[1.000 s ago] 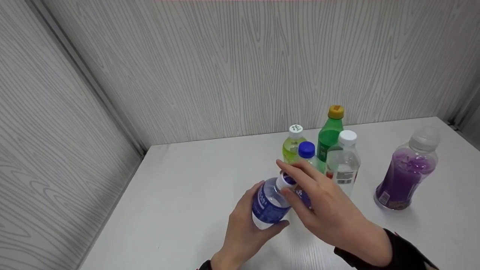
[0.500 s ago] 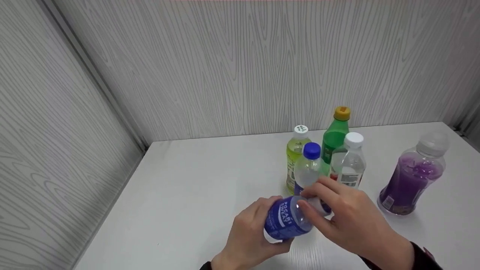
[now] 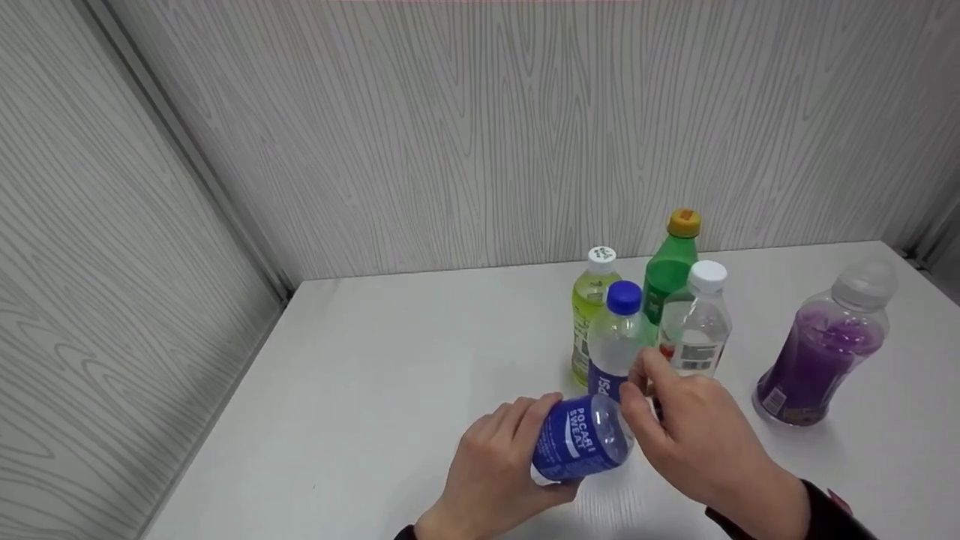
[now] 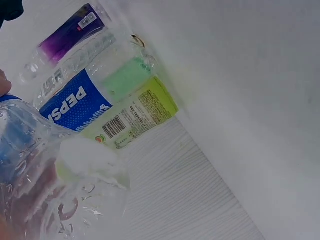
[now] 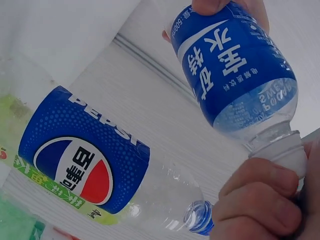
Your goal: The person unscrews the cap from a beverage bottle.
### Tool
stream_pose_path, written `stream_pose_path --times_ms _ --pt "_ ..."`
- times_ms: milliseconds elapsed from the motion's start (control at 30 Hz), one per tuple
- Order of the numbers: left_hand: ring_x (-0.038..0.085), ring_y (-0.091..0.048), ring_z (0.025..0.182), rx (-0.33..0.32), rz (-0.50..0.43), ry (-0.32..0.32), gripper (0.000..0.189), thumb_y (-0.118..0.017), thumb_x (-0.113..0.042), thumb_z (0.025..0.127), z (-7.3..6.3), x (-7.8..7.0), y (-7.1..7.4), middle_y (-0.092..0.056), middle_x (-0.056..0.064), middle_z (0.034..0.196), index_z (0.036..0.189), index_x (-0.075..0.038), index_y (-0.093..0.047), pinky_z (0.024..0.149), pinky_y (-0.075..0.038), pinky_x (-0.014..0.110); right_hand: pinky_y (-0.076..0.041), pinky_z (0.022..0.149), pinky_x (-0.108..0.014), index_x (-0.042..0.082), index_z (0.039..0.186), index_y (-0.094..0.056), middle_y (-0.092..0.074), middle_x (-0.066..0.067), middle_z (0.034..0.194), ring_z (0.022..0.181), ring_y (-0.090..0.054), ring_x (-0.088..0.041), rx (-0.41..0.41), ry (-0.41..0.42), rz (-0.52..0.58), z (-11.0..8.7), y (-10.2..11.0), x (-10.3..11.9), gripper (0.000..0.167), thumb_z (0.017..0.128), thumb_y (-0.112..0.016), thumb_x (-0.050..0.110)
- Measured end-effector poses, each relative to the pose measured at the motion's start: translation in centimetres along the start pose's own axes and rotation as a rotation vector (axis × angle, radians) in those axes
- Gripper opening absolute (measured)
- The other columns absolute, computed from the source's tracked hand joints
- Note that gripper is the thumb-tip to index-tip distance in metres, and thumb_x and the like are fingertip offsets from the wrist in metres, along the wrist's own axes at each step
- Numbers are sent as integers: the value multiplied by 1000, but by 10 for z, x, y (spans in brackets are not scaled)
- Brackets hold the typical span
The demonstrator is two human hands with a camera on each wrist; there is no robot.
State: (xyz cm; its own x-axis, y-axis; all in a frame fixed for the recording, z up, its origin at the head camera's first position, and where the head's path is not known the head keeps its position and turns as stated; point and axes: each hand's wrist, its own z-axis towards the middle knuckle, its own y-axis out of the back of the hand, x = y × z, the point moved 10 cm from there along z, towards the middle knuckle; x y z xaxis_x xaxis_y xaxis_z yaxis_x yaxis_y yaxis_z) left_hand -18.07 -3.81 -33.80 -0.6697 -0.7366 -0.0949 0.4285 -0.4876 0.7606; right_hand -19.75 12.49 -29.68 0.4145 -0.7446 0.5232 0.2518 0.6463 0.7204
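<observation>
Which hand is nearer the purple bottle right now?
Right. The right hand, gripping the white cap of the held bottle, is left of the purple bottle in the head view; the left hand, around the held bottle, is farther left.

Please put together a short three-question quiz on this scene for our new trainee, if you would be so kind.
1. Multiple choice: what colour is the cap on the Pepsi bottle? A) white, B) yellow, C) blue.
2. True or false: the left hand grips the Pocari Sweat bottle, which is tilted.
3. Fill in: in the head view, the bottle of purple liquid stands to the ____ of the green bottle.

Key: 1. C; 2. True; 3. right.
</observation>
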Motion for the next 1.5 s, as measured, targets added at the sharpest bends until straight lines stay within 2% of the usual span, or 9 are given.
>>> stream_pose_path --times_ms 267,600,800,933,1033,1133,1200,1367,1500 --pt "7 -74 96 43 -138 25 83 -95 -50 72 1 -1 0 -76 -3 108 136 -12 -58 83 -65 24 -26 43 -12 14 80 -49 -35 19 58 53 -31 10 -252 204 28 -7 17 18 24 85 -66 -1" --pt "6 -74 99 161 -361 44 72 -90 -46 79 2 3 -5 -76 -4 112 135 -13 -59 87 -63 21 -29 45 -8 14 76 -48 -37 12 54 54 -38 10 -318 363 83 -13 20 27 25 78 -64 -5" --pt "0 -70 111 385 -671 133 67 -87 -42 84 -5 5 -24 -74 -7 127 142 -24 -58 99 -60 23 -23 49 0 14 77 -48 -37 10 52 51 -34 11 -287 581 107 -23 21 42 25 72 -62 -6" --pt "-2 -68 113 484 -758 173 68 -86 -43 85 -8 4 -31 -73 -9 130 144 -27 -57 102 -58 23 -18 52 0 13 72 -47 -35 10 52 46 -31 4 -293 815 117 -31 26 55 20 88 -54 3" --pt "-2 -67 114 505 -767 188 68 -86 -44 85 -8 4 -31 -72 -10 131 145 -29 -56 103 -58 22 -17 52 -2 13 70 -48 -35 10 52 45 -30 1 -306 900 104 -34 28 58 34 103 -45 18" --pt "-2 -67 116 495 -764 204 69 -86 -45 85 -7 5 -30 -71 -11 132 145 -30 -55 105 -57 23 -20 53 0 13 74 -51 -38 11 53 47 -33 3 -288 857 85 -32 27 56 36 108 -44 25" --pt "-1 -68 117 471 -735 211 68 -85 -48 86 -7 6 -28 -71 -12 133 145 -31 -55 105 -57 23 -22 54 0 14 82 -55 -40 11 54 50 -33 6 -242 761 76 -27 26 51 33 108 -49 34" --pt "6 -71 118 349 -555 152 70 -82 -53 88 -3 4 -18 -72 -7 132 145 -23 -54 100 -60 24 -23 49 -6 19 107 -63 -35 18 61 56 -28 11 -115 391 30 -14 24 27 39 100 -61 58" --pt "9 -75 110 236 -408 103 73 -84 -52 86 0 0 -9 -76 -3 123 143 -18 -54 94 -63 25 -28 45 -16 24 104 -63 -32 21 61 52 -31 7 -32 122 -24 -10 18 10 22 99 -69 44"
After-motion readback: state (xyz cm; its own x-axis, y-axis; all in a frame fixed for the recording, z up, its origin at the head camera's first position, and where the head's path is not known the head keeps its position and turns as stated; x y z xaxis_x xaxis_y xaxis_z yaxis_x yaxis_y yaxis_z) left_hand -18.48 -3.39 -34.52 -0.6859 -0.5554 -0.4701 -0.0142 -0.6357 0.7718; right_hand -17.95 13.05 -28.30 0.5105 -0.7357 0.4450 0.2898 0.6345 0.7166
